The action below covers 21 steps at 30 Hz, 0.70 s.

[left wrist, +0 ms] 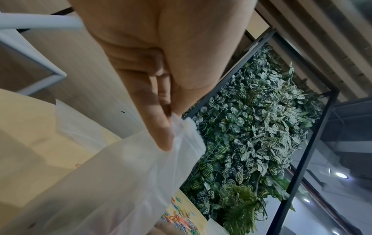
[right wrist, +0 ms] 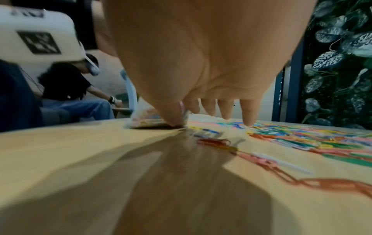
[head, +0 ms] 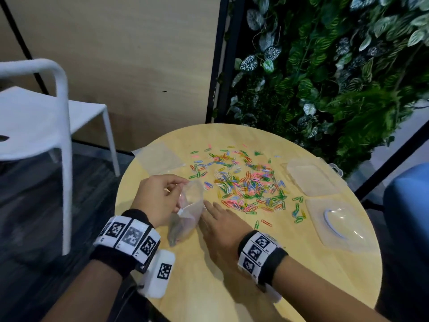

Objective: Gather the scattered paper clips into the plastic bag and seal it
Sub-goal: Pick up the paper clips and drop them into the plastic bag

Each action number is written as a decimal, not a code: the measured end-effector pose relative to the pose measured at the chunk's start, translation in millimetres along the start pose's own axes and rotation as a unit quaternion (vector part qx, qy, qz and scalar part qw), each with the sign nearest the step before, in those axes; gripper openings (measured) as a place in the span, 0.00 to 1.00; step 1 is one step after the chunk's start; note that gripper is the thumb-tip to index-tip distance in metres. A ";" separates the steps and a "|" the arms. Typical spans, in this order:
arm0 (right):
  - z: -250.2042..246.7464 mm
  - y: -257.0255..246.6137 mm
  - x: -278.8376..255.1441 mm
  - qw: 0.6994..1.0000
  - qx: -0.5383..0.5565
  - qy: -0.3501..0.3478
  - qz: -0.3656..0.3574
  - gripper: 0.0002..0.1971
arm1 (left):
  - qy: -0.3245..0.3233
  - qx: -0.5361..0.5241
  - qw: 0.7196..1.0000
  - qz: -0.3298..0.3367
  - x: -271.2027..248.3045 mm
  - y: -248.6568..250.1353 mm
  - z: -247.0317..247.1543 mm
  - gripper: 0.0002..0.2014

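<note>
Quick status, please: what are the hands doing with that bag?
Left hand pinches plastic bag mouth. Right hand flat, fingers straight. Most paper clips still on table. Nothing blocking.

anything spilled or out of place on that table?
Yes. Coloured paper clips lie scattered loose across the middle of the round table, with a few strays toward the lid. The clear box sits open, apart from it. The left hand pinches the plastic bag, which is unsealed.
</note>
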State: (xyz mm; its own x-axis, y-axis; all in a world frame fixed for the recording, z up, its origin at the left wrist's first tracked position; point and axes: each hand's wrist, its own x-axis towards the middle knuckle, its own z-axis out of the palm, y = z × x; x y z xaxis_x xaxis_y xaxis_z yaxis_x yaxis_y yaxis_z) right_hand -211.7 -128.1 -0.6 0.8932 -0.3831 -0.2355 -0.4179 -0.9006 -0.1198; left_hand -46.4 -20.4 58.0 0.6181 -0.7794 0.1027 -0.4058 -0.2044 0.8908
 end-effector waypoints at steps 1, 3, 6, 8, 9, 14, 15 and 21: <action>2.2 1.8 4.0 1.000 -0.009 -0.017 0.021 0.33 | 0.001 0.000 1.000 -0.002 0.3 -1.1 -2.2 0.09; 7.3 4.5 3.3 0.998 -0.052 -0.036 0.009 0.31 | 0.004 0.000 1.000 -0.002 -0.5 -1.9 -6.2 0.08; 17.1 8.4 -17.0 0.989 -0.127 -0.065 -0.036 0.32 | 0.005 -0.001 1.000 -0.001 -1.8 -0.7 -9.1 0.09; 22.2 22.1 -33.5 0.984 -0.149 -0.086 -0.038 0.32 | 0.005 -0.002 1.000 -0.001 -2.5 -0.5 -9.9 0.09; 21.7 31.3 -40.8 0.982 -0.161 -0.088 -0.033 0.33 | 0.003 0.000 1.000 -0.001 -2.8 0.0 -9.2 0.09; 10.5 78.6 -43.2 0.975 -0.196 -0.096 0.039 0.32 | -0.006 -0.004 1.000 -0.002 -6.4 7.5 -2.0 0.09; 7.0 85.0 -39.5 0.974 -0.196 -0.095 0.057 0.30 | -0.008 -0.002 1.000 -0.003 -7.6 8.5 -0.9 0.10; -7.7 110.4 -20.8 0.982 -0.114 -0.101 0.116 0.27 | -0.009 0.000 1.000 -0.010 -5.3 7.2 -0.4 0.10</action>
State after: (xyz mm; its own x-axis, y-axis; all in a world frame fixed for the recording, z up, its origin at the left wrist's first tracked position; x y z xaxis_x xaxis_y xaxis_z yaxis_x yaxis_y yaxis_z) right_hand -275.2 -221.2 -1.4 0.7183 -0.5549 -0.4196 -0.5370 -0.8257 0.1727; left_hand -52.4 -17.5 64.0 0.6143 -0.7852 0.0774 -0.3935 -0.2198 0.8926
